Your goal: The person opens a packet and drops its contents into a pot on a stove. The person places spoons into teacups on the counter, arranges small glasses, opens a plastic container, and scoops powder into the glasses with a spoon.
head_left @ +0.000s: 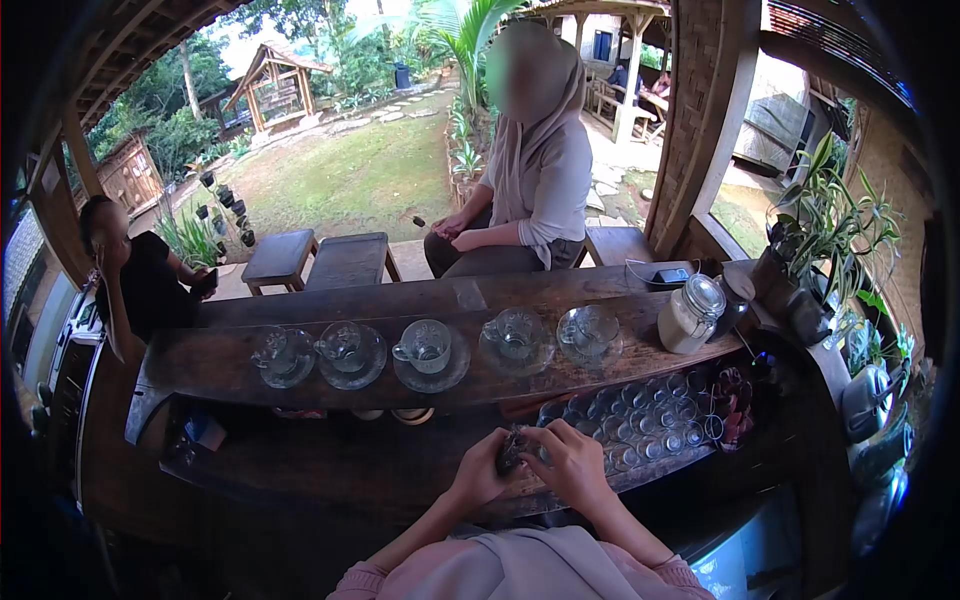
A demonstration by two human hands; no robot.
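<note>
Both hands meet just in front of the counter, around a small dark, shiny item that looks like a crinkled packet; its kind is unclear. My left hand is wrapped round it from the left. The fingers of my right hand pinch at its top and right side. Beyond them, several clear glass cups on glass saucers stand in a row along the wooden counter. The middle cup and the one to its right are closest to my hands.
Several upturned glasses crowd the lower shelf at right, beside a red cloth. A lidded glass jar and a phone sit at the counter's right end. One person sits opposite; another is at left.
</note>
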